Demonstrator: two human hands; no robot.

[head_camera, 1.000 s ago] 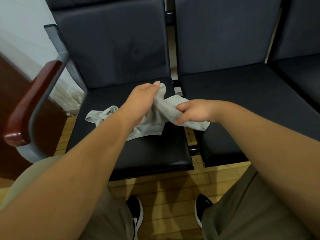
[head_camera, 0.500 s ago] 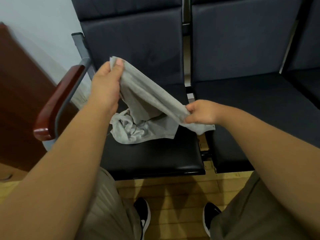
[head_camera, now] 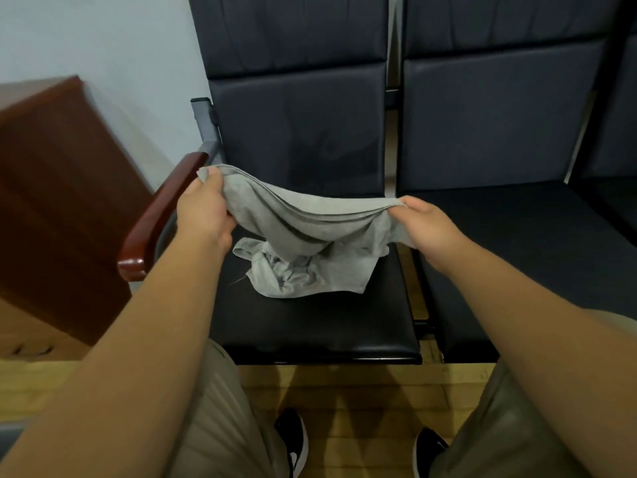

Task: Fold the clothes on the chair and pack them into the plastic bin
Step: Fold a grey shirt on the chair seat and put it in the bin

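Branding you can make out comes down to one small white mark on the side of your left shoe (head_camera: 293, 443), too small to read. The right shoe (head_camera: 429, 450) is black too, and both stand on the yellowish wood plank floor (head_camera: 344, 391) just in front of the chair (head_camera: 310, 329). Your grey garment (head_camera: 310, 229) is a soft, thin knit. Its top edge is pulled into a sagging line between your hands and stacked in several layers, while the rest hangs down and bunches into a wrinkly heap on the smooth black padded seat. Your left hand (head_camera: 203, 212) has its fingers curled round one corner with the thumb clamped on top, right beside the glossy reddish wooden armrest (head_camera: 155, 219). Your right hand (head_camera: 425, 225) pinches the other end the same way, over the gap to the neighbouring dark chair (head_camera: 517, 243). Nothing sits between your hands and the cloth. Both backrests are matte and dark with panel seams. A reddish-brown wooden cabinet (head_camera: 51, 201) stands off to the left against the pale wall (head_camera: 103, 46), and your khaki trouser legs (head_camera: 220, 408) fill the bottom of the view.
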